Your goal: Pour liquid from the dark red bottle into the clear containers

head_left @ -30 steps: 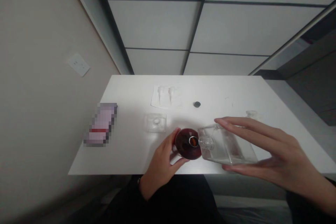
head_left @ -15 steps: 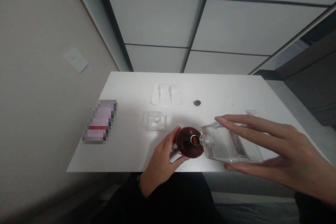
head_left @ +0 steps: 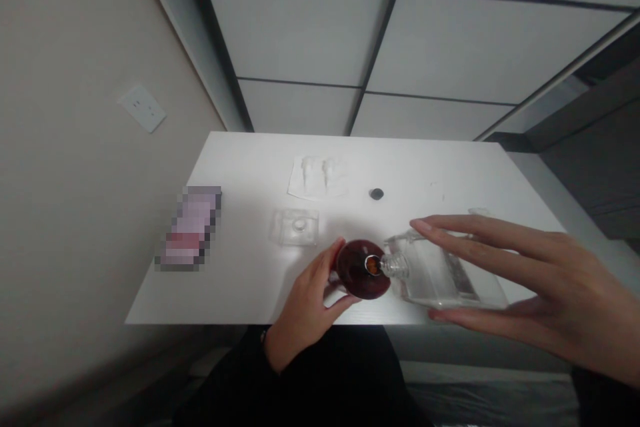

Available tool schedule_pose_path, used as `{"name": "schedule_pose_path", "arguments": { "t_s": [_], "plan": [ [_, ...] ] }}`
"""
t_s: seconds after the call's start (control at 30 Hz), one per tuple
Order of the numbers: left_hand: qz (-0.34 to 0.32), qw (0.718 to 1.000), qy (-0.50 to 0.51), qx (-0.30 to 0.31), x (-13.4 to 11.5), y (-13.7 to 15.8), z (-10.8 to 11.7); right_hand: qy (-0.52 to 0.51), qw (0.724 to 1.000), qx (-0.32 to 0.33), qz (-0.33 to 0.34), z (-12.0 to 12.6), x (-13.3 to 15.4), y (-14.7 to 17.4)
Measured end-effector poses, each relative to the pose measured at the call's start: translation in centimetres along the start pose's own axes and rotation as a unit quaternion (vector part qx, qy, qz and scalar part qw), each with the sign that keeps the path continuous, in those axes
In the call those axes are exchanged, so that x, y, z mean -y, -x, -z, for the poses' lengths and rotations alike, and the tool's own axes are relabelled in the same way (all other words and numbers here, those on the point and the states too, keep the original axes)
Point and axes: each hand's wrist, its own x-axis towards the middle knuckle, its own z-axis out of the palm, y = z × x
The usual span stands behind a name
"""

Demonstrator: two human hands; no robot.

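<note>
My left hand (head_left: 311, 300) is wrapped round a dark red-brown bottle (head_left: 356, 273) near the table's front edge, its round mouth facing up and uncapped. In my right hand (head_left: 530, 273) is a clear square glass bottle (head_left: 435, 273), gripped between thumb and fingers. This clear bottle lies tilted on its side, its threaded neck at the rim of the brown bottle's mouth. Whether liquid passes between them I cannot tell. Behind the brown bottle a square clear glass bottle (head_left: 299, 237) stands on the table, with a round opening on top.
Two pale dropper-like pieces (head_left: 327, 175) lie on a white tissue (head_left: 295, 185) at the back of the white table (head_left: 240, 293). A small dark cap (head_left: 377, 194) sits to their right. A blurred pink phone-shaped item (head_left: 193, 227) lies at the left edge. Another clear object is partly hidden behind my right hand.
The clear bottle's neck now sits slightly farther over the brown bottle's mouth. Both hands keep their hold, and the view has shifted slightly.
</note>
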Motion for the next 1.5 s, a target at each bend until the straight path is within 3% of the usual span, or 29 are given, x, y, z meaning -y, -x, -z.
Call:
{"name": "schedule_pose_path", "arguments": {
  "t_s": [0.67, 1.1, 1.5],
  "plan": [
    [0.021, 0.999, 0.034, 0.002, -0.1, 0.1, -0.1, 0.034, 0.999, 0.020, 0.012, 0.4, 0.0, 0.0],
    [-0.014, 1.000, -0.011, -0.003, -0.1, 0.0, 0.0, 0.033, 0.999, 0.022, 0.017, 0.7, -0.1, -0.4],
    [0.016, 1.000, 0.010, 0.001, -0.3, 0.0, 0.1, 0.022, 0.999, 0.031, -0.001, 1.1, 0.0, -0.2]
  ]
}}
